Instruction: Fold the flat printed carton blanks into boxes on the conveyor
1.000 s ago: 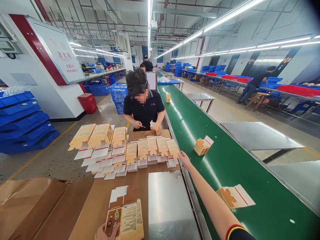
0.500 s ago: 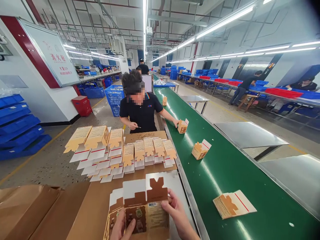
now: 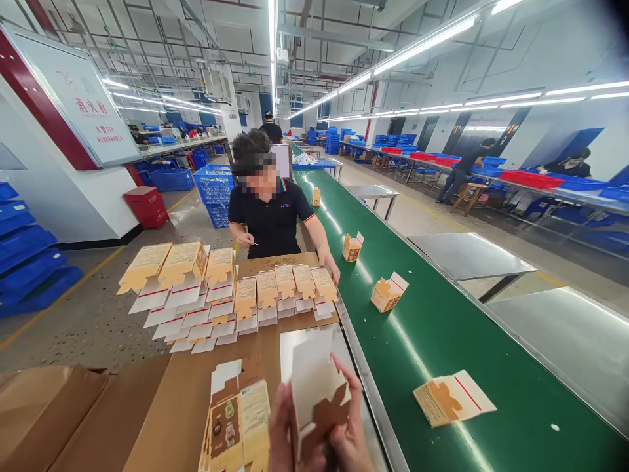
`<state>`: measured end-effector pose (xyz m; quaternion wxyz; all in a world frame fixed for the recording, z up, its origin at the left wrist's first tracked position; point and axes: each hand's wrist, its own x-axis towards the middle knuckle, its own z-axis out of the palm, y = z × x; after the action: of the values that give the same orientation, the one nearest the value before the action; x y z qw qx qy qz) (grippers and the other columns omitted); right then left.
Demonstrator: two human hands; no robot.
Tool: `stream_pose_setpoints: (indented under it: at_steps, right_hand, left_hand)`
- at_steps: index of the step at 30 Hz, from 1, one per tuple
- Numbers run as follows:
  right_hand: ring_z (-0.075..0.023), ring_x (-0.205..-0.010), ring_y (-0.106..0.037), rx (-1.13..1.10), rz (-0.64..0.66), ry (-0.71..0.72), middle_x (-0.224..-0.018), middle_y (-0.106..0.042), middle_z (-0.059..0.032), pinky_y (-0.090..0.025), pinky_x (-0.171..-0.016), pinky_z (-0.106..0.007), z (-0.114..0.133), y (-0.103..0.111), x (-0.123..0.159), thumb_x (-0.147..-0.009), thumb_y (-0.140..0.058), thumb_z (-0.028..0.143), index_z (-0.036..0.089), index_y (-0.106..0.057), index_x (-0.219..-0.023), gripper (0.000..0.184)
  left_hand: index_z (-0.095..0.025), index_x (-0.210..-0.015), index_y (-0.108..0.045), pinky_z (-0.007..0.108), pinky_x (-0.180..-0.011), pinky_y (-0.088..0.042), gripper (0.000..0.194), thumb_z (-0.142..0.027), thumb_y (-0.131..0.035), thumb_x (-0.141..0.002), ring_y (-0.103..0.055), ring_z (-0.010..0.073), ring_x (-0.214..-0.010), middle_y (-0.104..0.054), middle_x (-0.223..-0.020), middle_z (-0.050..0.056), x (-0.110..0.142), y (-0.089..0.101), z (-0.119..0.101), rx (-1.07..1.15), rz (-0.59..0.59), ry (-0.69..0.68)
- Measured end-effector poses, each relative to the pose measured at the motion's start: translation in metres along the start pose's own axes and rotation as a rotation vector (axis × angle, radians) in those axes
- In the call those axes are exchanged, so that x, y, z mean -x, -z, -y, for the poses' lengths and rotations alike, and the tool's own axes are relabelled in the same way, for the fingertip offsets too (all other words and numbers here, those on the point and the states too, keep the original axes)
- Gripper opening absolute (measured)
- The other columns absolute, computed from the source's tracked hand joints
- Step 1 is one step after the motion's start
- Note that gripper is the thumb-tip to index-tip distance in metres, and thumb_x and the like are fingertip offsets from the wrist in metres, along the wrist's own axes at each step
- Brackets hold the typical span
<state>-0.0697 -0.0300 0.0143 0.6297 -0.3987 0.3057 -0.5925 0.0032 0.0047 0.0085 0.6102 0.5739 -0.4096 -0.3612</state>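
Between my two hands is a small carton [image 3: 310, 380], its white inner flaps and brown tabs turned up toward me. My left hand [image 3: 281, 429] grips its left side, and my right hand [image 3: 351, 423] wraps its right side, thumb in front. The lower part of the carton is blurred and partly hidden by my fingers. Left of my hands, flat printed carton blanks [image 3: 228, 426] lie stacked on the cardboard-covered table [image 3: 167, 406]. Farther up the table stand several rows of folded cartons [image 3: 196, 262] with open white flaps.
A green conveyor belt [image 3: 388, 347] runs along the right, carrying several cartons, the nearest carton [image 3: 445, 400] lying with its flap out. Across the table a co-worker [image 3: 270, 216] sits, one hand by the folded cartons. Blue crates [image 3: 29, 249] are stacked at left.
My hands have lifted a carton off the flat blanks, moved it right and opened it into shape. The co-worker's hand has drawn back from a carton on the belt toward the table edge.
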Motion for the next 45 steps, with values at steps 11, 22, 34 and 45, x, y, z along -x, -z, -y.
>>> stream_pose_setpoints:
  at_steps: [11, 22, 34, 45]
  right_hand:
    - [-0.0286, -0.113, -0.050, 0.161, -0.058, 0.095, -0.125, -0.050, -0.0062, -0.042, -0.094, -0.044, -0.007, 0.003, 0.013, -0.082, -0.054, 0.052, 0.032, -0.055, -0.107, 0.032]
    - [-0.0227, -0.098, -0.050, 0.559, 0.091, 0.022, -0.100, -0.047, -0.0076, -0.044, -0.079, -0.031, -0.001, 0.012, -0.002, -0.079, -0.052, 0.027, 0.021, -0.048, -0.061, 0.019]
    - [-0.0267, -0.114, -0.055, 0.095, 0.302, -0.337, -0.125, -0.055, -0.0090, -0.043, -0.095, -0.040, -0.029, 0.048, 0.008, -0.058, -0.080, 0.047, 0.028, -0.032, -0.129, 0.087]
    - [-0.0167, -0.079, -0.064, 0.206, -0.347, -0.294, -0.094, -0.066, -0.0038, -0.053, -0.072, -0.034, -0.046, 0.144, -0.184, -0.083, -0.060, 0.039, 0.015, -0.059, -0.099, 0.029]
  left_hand:
    - [-0.027, -0.096, -0.054, 0.045, -0.103, -0.033, 0.025, -0.047, -0.042, -0.086, -0.040, 0.0262, -0.126, -0.042, -0.136, 0.005, -0.003, 0.005, -0.020, 0.006, -0.148, -0.010]
    - [-0.022, -0.060, -0.055, 0.038, -0.086, -0.045, 0.033, -0.040, -0.043, -0.084, -0.048, 0.0278, -0.113, -0.054, -0.108, 0.010, -0.021, 0.026, 0.024, -0.295, 0.010, -0.114]
    - [-0.023, -0.112, -0.047, 0.038, -0.097, -0.041, 0.041, -0.051, -0.032, -0.086, -0.051, 0.0227, -0.115, -0.055, -0.120, 0.008, -0.043, 0.023, 0.018, -0.161, -0.164, 0.150]
    - [-0.006, -0.133, -0.032, 0.060, -0.102, -0.024, 0.097, -0.070, -0.043, -0.060, -0.031, 0.0483, -0.127, -0.034, -0.137, 0.030, -0.066, 0.145, 0.138, -0.910, -0.298, 0.796]
